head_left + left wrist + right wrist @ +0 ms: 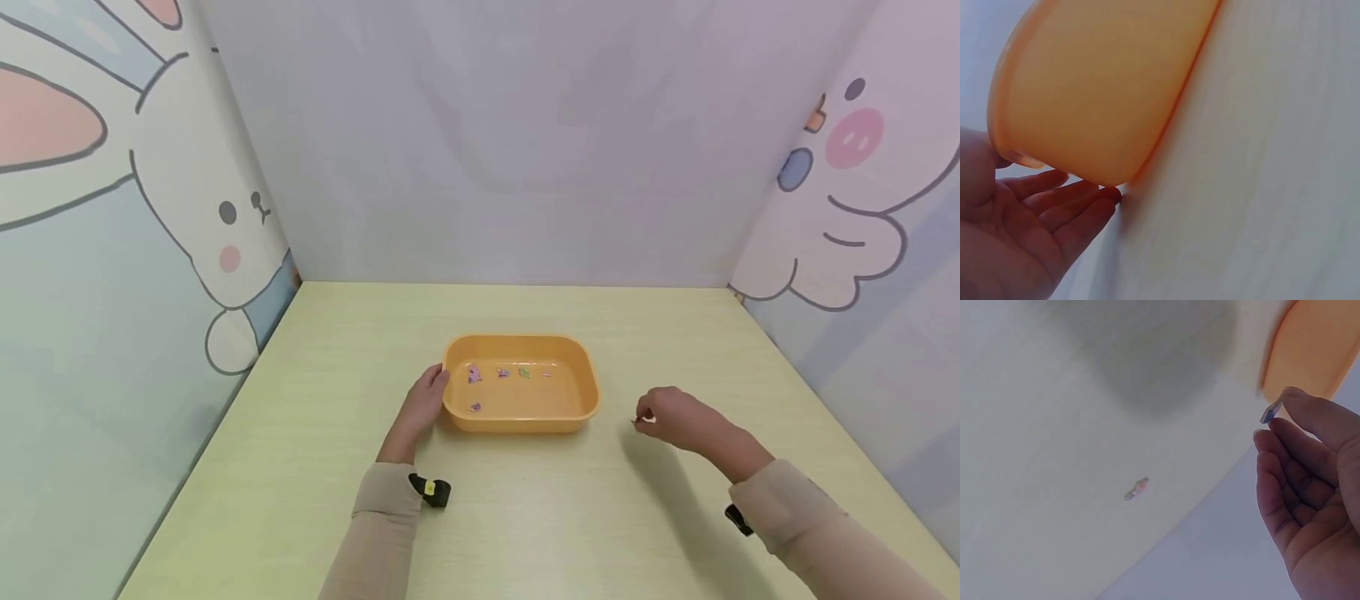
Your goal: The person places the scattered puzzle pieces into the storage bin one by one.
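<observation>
An orange plastic basin (517, 424) stands on the table. My left hand (422, 407) grips its left end, the thumb at the rim and the fingers (1079, 209) against the outer wall. Inside the basin lie several small flat pieces, among them a pink-purple one (475, 374), a green one (524, 372) and a purple one (476, 407) near the front. To the right of the basin, my right hand (678, 418) is above the table. Its thumb and index finger pinch a small thin piece (1270, 412) with a bluish face, seen nearly edge-on.
Another small, pinkish piece (1137, 489) lies on the pale table (525, 517), shown in the right wrist view. A grey-white backdrop (495, 167) rises behind the table, with cartoon-printed panels at the left (97, 350) and right (907, 292).
</observation>
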Action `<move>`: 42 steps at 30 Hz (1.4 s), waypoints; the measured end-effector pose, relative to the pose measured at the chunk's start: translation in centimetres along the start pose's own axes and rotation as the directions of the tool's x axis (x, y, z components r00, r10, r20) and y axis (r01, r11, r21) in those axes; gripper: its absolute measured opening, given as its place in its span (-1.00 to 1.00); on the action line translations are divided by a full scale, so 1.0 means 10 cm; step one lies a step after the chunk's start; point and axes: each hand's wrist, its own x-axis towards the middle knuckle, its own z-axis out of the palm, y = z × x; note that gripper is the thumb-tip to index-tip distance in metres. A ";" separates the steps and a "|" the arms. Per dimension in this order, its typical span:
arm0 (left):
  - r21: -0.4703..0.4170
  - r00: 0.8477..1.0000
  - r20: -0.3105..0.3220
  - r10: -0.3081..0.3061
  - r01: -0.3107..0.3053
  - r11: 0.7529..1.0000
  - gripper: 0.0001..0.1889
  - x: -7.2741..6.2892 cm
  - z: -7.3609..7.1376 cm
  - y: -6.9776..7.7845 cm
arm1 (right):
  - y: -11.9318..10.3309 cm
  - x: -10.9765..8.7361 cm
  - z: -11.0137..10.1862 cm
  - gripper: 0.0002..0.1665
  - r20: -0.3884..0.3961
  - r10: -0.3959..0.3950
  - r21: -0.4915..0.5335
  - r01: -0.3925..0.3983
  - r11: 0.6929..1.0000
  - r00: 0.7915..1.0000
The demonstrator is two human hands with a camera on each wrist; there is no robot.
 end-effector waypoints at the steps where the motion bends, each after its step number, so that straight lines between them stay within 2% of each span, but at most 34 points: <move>1: 0.000 1.000 0.000 0.001 -0.001 1.000 -0.43 0.00 0.00 0.00 | -0.01 0.02 -0.03 -0.95 0.001 0.002 0.000 -0.002 1.000 1.000; 10: 0.002 1.000 -0.010 0.002 -0.002 1.000 -0.44 0.00 -0.02 0.00 | -0.17 0.18 -0.28 -0.94 0.016 -0.009 -0.017 0.010 1.000 1.000; 18: 0.002 1.000 -0.013 0.004 -0.004 1.000 -0.44 0.01 -0.01 -0.01 | -0.31 0.33 -0.36 -0.96 0.020 -0.032 -0.015 0.032 0.999 0.999; 24: -0.001 1.000 -0.013 -0.003 0.002 1.000 -0.44 0.01 -0.02 -0.02 | -0.49 0.53 -0.42 -0.94 0.043 -0.054 -0.014 0.055 0.998 0.998; 31: -0.011 1.000 -0.007 -0.005 0.005 1.000 -0.43 -0.01 -0.01 -0.02 | -0.72 0.79 -0.43 -0.89 0.074 -0.104 -0.027 0.106 0.994 0.992; 42: -0.009 1.000 -0.006 0.015 -0.015 1.000 -0.45 0.02 0.00 -0.01 | -0.97 1.09 -0.35 -0.84 0.105 -0.171 -0.047 0.176 0.983 0.980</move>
